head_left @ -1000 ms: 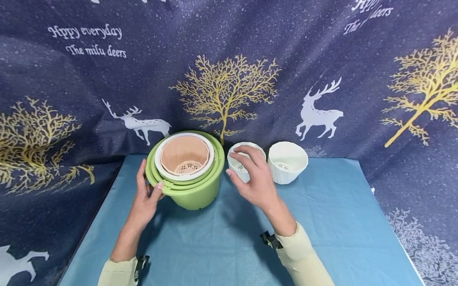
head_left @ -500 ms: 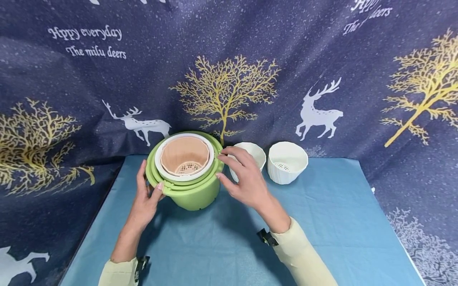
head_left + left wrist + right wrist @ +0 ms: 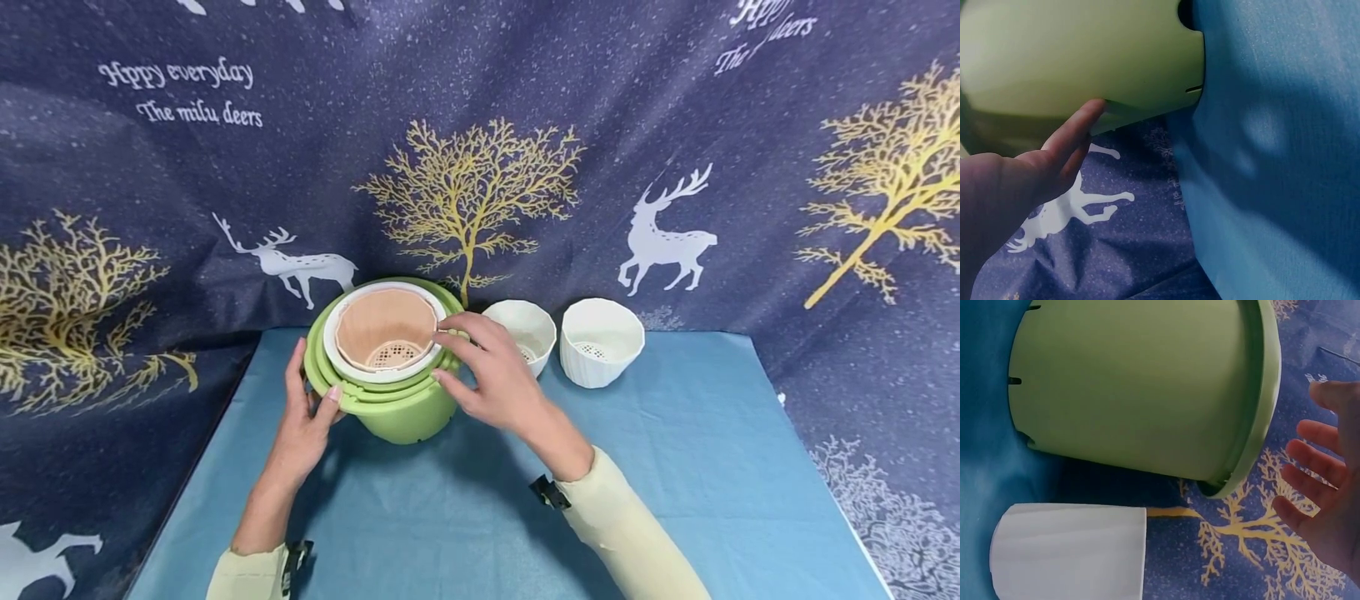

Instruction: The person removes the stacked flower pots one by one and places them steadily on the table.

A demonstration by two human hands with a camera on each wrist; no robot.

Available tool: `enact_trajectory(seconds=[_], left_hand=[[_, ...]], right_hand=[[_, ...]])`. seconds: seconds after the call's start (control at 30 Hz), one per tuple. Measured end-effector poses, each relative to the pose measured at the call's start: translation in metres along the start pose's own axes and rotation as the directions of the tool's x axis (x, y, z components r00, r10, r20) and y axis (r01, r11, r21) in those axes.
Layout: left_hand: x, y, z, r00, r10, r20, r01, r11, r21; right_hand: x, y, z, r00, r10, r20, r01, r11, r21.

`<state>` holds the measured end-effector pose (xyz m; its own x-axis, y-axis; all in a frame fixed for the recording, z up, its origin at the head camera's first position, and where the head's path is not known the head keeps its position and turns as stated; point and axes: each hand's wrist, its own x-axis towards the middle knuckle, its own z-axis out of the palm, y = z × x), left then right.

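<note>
Toward the left of the table in the head view stands a green flower pot [image 3: 405, 421] with smaller pots nested inside it. Innermost is a pink pot [image 3: 382, 317] with drainage holes in its bottom, ringed by a white pot [image 3: 329, 335] and a further green rim. My left hand [image 3: 303, 429] holds the outer green rim at its left, thumb on top; the left wrist view shows fingers [image 3: 1082, 125] along the pot's side. Above the stack's right edge hovers my right hand [image 3: 491, 375], fingers spread and apart from the rim in the right wrist view.
Right of the stack stand two white fluted pots, one [image 3: 536, 321] partly behind my right hand and the other [image 3: 592, 367] farther right. A blue cloth [image 3: 712, 467] covers the table. Behind hangs a dark blue curtain [image 3: 480, 67] printed with deer and trees.
My right hand has moved left, from over the nearer white fluted pot to the right edge of the nested stack. My left hand and the pots stay in place.
</note>
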<state>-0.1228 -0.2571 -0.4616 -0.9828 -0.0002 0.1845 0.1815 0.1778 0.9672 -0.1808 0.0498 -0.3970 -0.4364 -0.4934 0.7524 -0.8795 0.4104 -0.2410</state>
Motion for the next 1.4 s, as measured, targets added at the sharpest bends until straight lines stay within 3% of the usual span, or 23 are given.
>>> enact_trajectory(seconds=[0.3, 0.67, 0.9, 1.17, 1.4], left_hand=[[0.0, -0.001, 0.0, 1.0, 0.005, -0.004, -0.005, 1.0, 0.005], [-0.002, 0.002, 0.0, 1.0, -0.028, -0.001, 0.028, 1.0, -0.011], [-0.001, 0.002, 0.001, 1.0, -0.016, -0.002, 0.016, 1.0, -0.017], [0.0, 0.001, 0.002, 1.0, 0.0, -0.003, 0.0, 1.0, -0.021], [-0.002, 0.002, 0.003, 1.0, 0.001, 0.003, -0.001, 1.0, -0.031]], right_hand=[[0.006, -0.002, 0.01, 0.996, -0.015, 0.091, 0.019, 0.999, -0.04], [0.012, -0.003, 0.019, 0.979, -0.01, 0.202, 0.035, 0.992, -0.122], [0.013, 0.0, 0.025, 0.968, -0.008, 0.251, 0.042, 0.99, -0.132], [0.019, 0.002, 0.027, 0.941, 0.021, 0.338, 0.044, 0.982, -0.185], [0.025, 0.0, 0.031, 0.902, 0.054, 0.428, 0.037, 0.979, -0.201]])
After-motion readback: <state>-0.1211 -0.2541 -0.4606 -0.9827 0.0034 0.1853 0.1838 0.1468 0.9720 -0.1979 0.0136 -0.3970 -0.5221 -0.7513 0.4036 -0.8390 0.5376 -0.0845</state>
